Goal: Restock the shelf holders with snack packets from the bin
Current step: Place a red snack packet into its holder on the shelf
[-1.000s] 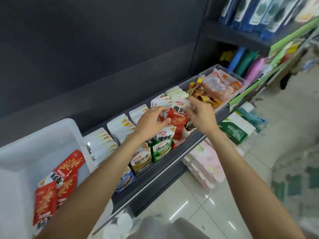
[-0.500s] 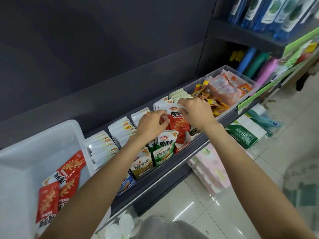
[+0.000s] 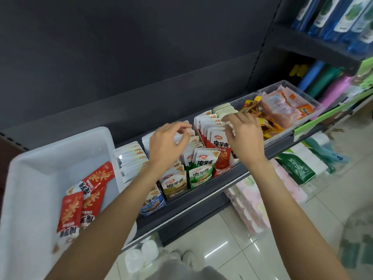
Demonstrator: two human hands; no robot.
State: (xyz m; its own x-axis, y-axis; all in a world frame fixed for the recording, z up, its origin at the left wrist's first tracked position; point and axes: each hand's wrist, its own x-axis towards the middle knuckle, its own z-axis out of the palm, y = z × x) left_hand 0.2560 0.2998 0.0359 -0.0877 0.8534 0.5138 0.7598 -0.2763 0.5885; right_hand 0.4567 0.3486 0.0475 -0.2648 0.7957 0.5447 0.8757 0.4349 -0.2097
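Your left hand (image 3: 168, 143) hovers over the middle rows of the shelf holders (image 3: 201, 184), fingers loosely curled with the tips drawn near each other. It looks to hold nothing, though the tips are blurred. Your right hand (image 3: 245, 136) lies over the red-fronted row (image 3: 221, 156), fingers spread and bent down onto the packet tops; whether they pinch one or only press on them, you cannot tell from here.

The head view is the only one you have. In it the white bin (image 3: 60, 156) sits at your left, touching the end holder, with several red snack packets (image 3: 84, 197) lying loose in its near corner. So restocking is not finished, by my reading.

Watch these risks. The packets stand upright and tightly filed, so a push from your right hand could tip the front red one forward over the holder's low lip. Your left forearm crosses low over the blue and yellow front packets (image 3: 171, 185), and a quick swing back toward the bin could drag them out onto the floor.
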